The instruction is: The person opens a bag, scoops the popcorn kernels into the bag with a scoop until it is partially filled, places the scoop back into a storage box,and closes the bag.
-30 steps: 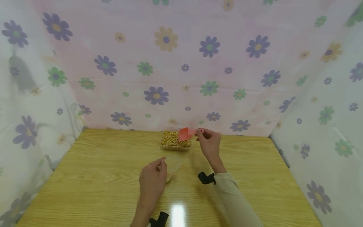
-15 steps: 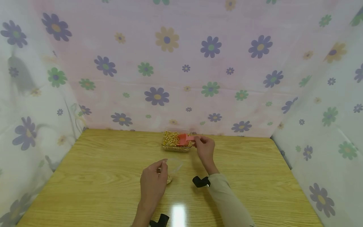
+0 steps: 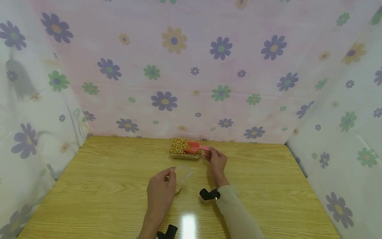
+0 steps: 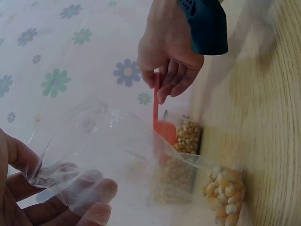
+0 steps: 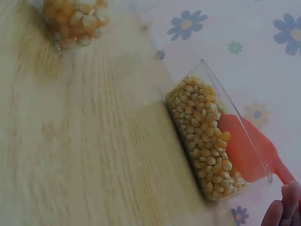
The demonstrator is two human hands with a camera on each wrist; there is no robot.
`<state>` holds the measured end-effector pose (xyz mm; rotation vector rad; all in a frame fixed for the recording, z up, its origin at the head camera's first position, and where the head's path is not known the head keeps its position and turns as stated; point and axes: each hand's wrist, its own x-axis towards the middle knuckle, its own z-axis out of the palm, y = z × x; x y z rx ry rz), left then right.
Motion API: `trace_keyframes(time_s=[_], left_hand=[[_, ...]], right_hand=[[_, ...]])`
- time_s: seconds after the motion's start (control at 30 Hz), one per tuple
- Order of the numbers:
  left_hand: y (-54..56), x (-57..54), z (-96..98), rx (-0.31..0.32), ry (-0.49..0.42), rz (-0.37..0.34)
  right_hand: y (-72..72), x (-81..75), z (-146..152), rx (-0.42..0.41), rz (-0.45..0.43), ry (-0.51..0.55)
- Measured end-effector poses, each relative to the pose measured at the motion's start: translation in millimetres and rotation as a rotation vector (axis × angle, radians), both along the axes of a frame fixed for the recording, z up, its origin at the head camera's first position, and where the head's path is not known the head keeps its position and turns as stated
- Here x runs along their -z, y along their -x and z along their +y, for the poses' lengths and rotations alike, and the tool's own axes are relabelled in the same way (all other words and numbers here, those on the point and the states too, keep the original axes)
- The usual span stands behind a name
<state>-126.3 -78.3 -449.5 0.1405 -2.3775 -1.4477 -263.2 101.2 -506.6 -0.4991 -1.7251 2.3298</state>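
One left hand [image 3: 161, 192] and one right hand [image 3: 218, 163] were present, with one scoop [image 3: 194, 147], one box [image 3: 185, 156], one bag [image 4: 117, 141] and one surface [image 3: 104, 186]. Black wrist pieces [image 3: 210, 194] numbered two; corn kernels [image 5: 200, 132] were beyond counting.

head view: faces forward and down, widest; corn box [image 3: 185, 157] below centre. left wrist view: close to bag [image 4: 113, 141], table [image 4: 268, 117] at right. right wrist view: nearest corn box, table at left. all 3 share corn box.
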Motion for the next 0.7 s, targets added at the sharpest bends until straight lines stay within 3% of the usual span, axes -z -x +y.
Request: trace_keyframes(time_s=[0.17, 0.5, 0.7], left_hand=[[-0.7, 0.3, 0.2, 0.002, -0.006, 0.011], [0.4, 2.4, 0.8, -0.008, -0.012, 0.048], [0.1, 1.8, 1.9, -0.018, 0.008, 0.037]], right_hand=[[-2.7, 3.8, 0.8, 0.01, 0.013, 0.093], [-3.1, 3.9, 4.5, -0.017, -0.096, 0.273], [-7.3, 1.2, 9.5, -0.046, -0.064, 0.389]])
